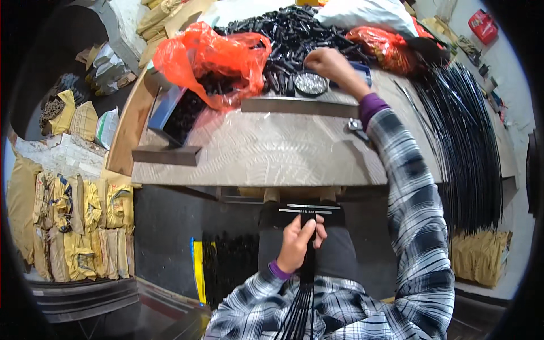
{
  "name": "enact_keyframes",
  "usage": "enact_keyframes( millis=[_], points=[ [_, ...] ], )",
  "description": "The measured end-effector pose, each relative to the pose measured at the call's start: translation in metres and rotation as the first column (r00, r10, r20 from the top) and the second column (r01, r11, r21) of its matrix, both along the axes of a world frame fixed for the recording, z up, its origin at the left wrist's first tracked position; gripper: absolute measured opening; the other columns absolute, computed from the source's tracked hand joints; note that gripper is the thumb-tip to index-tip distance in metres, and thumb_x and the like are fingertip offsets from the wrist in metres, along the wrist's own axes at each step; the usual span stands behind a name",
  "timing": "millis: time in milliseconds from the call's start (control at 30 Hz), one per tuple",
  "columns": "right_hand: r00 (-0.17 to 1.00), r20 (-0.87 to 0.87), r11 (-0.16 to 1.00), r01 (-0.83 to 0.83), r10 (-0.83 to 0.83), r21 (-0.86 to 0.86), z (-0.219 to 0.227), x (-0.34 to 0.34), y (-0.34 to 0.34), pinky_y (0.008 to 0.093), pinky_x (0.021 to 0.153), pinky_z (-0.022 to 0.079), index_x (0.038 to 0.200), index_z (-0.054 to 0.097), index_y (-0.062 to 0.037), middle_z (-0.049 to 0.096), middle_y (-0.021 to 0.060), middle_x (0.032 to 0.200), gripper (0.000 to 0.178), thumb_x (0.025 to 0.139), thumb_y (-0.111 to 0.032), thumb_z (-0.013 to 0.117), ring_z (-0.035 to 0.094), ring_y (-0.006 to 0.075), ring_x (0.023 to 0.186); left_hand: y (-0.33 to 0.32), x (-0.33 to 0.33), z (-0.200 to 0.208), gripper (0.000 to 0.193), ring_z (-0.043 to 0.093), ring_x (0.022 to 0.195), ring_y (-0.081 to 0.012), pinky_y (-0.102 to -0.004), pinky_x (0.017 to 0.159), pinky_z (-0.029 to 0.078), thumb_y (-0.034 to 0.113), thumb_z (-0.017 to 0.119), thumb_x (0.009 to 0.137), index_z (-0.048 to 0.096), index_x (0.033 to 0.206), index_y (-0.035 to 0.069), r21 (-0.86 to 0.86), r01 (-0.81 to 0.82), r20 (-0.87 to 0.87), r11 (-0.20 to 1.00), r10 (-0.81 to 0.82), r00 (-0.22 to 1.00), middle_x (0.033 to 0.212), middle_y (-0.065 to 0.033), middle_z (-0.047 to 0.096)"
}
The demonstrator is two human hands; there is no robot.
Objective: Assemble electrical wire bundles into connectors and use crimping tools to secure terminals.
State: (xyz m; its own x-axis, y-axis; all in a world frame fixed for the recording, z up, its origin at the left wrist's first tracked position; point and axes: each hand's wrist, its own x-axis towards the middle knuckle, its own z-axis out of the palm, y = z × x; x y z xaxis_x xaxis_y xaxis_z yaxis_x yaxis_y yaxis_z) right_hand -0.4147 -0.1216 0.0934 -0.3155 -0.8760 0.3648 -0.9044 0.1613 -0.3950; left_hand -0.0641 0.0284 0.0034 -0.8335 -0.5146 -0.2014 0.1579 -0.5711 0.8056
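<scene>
My left hand (296, 242) is closed round a bundle of thin black rods (300, 306) above my lap. Two narrow silvery strips (309, 208) lie crosswise at the bundle's upper end, just beyond my fingertips. Reaching far over the table, my right hand (334, 67) has its fingers bent together in a pinch; whatever is between them is too small or hidden to make out. Beside and just below it stands a round dish of small shiny metal pieces (310, 84). A large heap of glossy black pieces (294, 35) spreads behind the dish.
A metal bar (300, 106) lies across the table (272, 153). Pliers-like tool (357, 128) rests near my right sleeve. An orange plastic bag (218, 59) sits on the left. Long black rods (462, 147) hang over the right edge. Wrapped yellowish bundles (85, 226) are stacked at left.
</scene>
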Motion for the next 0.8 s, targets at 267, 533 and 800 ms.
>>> enact_keyframes(
  millis=[267, 533, 800],
  points=[
    [0.945, -0.240, 0.913, 0.287, -0.221, 0.289, -0.026, 0.006, -0.085, 0.0438, 0.077, 0.046, 0.082, 0.066, -0.0047, 0.064, 0.0157, 0.093, 0.022, 0.070, -0.019, 0.054, 0.062, 0.0301, 0.087, -0.021, -0.005, -0.006, 0.018, 0.046, 0.057, -0.0081, -0.0206, 0.053, 0.038, 0.017, 0.044, 0.091, 0.052, 0.094, 0.001, 0.074, -0.033, 0.051, 0.997, 0.029, 0.998, 0.070, -0.0038, 0.054],
    [0.899, -0.433, 0.971, 0.153, -0.060, 0.183, -0.029, 0.009, -0.075, 0.0443, 0.078, 0.038, 0.080, 0.067, -0.0139, 0.057, 0.0079, 0.092, 0.022, 0.077, -0.033, 0.058, 0.050, 0.0252, 0.098, -0.030, 0.001, -0.006, 0.018, 0.045, 0.057, -0.0095, -0.0215, 0.054, 0.037, 0.017, 0.044, 0.091, 0.052, 0.093, 0.001, 0.102, -0.026, 0.053, 0.994, 0.020, 0.998, 0.067, -0.0047, 0.053],
    [0.946, -0.261, 0.952, 0.245, -0.193, 0.185, -0.014, 0.005, -0.077, 0.0416, 0.072, 0.048, 0.084, 0.065, -0.0082, 0.063, 0.0147, 0.090, 0.023, 0.072, -0.026, 0.056, 0.060, 0.0309, 0.086, -0.025, 0.002, -0.004, 0.018, 0.045, 0.058, -0.0090, -0.0207, 0.054, 0.037, 0.018, 0.044, 0.091, 0.052, 0.094, 0.002, 0.069, -0.015, 0.003, 0.998, 0.015, 1.000, 0.068, -0.0052, 0.053]
  ],
)
